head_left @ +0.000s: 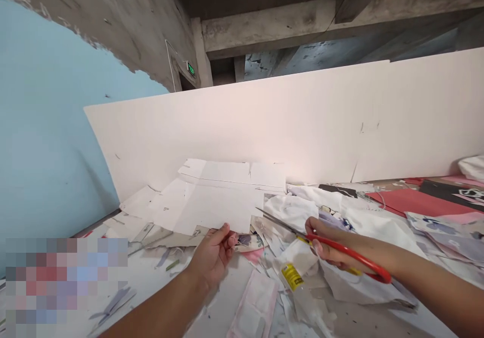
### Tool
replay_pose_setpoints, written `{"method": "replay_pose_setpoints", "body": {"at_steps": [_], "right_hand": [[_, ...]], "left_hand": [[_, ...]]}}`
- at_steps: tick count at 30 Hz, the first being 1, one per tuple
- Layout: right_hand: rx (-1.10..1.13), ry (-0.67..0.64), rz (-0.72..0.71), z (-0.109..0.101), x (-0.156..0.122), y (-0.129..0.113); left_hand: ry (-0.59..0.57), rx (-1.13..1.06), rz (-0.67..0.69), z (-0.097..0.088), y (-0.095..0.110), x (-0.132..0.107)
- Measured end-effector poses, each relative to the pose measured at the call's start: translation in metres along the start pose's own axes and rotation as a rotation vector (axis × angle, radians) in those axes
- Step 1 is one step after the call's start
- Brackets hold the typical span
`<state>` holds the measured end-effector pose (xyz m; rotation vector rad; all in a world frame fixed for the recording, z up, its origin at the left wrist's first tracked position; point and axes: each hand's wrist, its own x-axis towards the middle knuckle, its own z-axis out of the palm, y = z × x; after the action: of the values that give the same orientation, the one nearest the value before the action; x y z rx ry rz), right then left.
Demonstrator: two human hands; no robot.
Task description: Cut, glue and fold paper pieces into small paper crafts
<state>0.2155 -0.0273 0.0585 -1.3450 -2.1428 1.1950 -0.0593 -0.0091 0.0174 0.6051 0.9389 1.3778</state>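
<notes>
My left hand (214, 255) pinches the lower edge of a large white card sheet (215, 202) between thumb and fingers. The sheet has folds, slits and flaps along its far side. In my right hand (328, 242) is a pair of scissors (351, 253) with red and yellow handles. Their dark blades point left, tips close to the sheet's right edge; whether they touch it I cannot tell. A patterned scrap (249, 242) lies just beyond my left fingers. Below the scissors rests a clear bottle with a yellow label (292, 277).
Paper and cloth scraps (355, 212) cover much of the table. Red sheets (419, 202) lie at the right, with floral pieces (438, 229) before them. A pink and white packet (255, 302) is in front. A tall white board (283, 121) stands behind, beside a blue wall (49, 126).
</notes>
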Motion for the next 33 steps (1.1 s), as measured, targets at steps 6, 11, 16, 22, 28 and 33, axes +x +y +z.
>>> {"method": "replay_pose_setpoints", "body": {"at_steps": [6,11,16,22,28,33], "right_hand": [[0.003,0.104,-0.057,0.028,-0.001,-0.019],[0.151,0.185,-0.042,0.043,0.004,-0.016],[0.239,0.309,-0.062,0.047,0.004,-0.017],[0.272,0.305,-0.057,0.051,0.004,-0.021],[0.349,0.335,-0.047,0.057,0.007,-0.017],[0.353,0.343,-0.079,0.06,0.011,-0.009]], "left_hand": [[0.02,-0.044,0.0,0.027,-0.006,-0.015],[0.002,-0.037,0.059,0.046,-0.017,-0.021],[-0.041,0.015,0.117,0.059,-0.026,-0.023],[-0.066,0.023,0.165,0.065,-0.032,-0.018],[-0.074,0.029,0.106,0.068,-0.035,-0.021],[-0.041,0.006,0.092,0.071,-0.041,-0.023]]}}
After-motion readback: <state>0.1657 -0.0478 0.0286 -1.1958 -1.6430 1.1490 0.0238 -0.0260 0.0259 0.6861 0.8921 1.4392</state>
